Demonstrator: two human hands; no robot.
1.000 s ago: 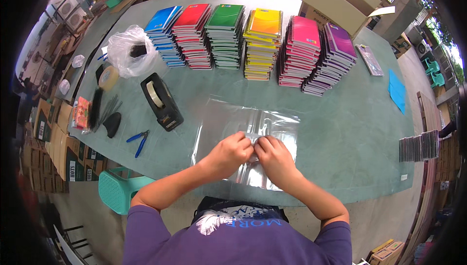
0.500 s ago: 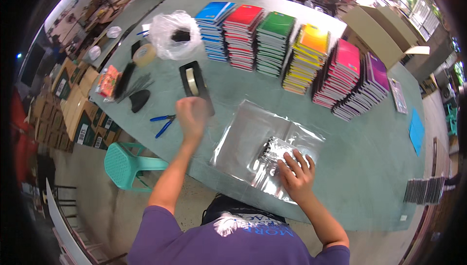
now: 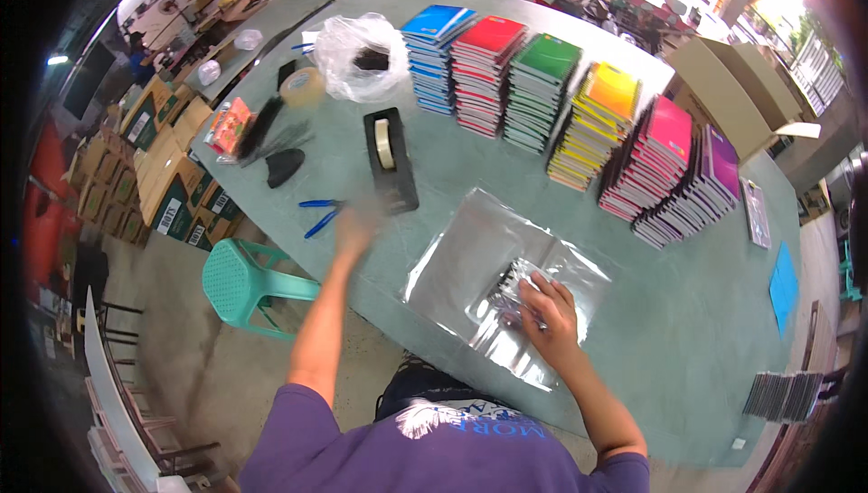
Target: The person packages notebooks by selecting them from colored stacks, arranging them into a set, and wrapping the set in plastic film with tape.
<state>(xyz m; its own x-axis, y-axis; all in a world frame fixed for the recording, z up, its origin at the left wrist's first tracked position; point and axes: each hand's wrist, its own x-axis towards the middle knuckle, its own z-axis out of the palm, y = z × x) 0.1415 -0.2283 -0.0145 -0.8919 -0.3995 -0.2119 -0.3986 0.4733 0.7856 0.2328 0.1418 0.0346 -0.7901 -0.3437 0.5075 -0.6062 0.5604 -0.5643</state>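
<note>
Glare across the plastic sheet, blurred left grip, dark edges.

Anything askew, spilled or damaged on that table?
Nothing looks spilled or clearly damaged. The purple notebook stack slants with uneven, stepped edges, though the wide view may exaggerate it. The clear plastic under the right hand looks creased.

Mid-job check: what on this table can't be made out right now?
In the head view:
Left hand: motion blur hides its fingers and whether they hold anything.
Blue-handled pliers: tip end lost in that blur.
Film-wrapped bundle: contents masked by glare and the right hand.
White plastic bag: dark contents, partly covered by its folds.
</note>
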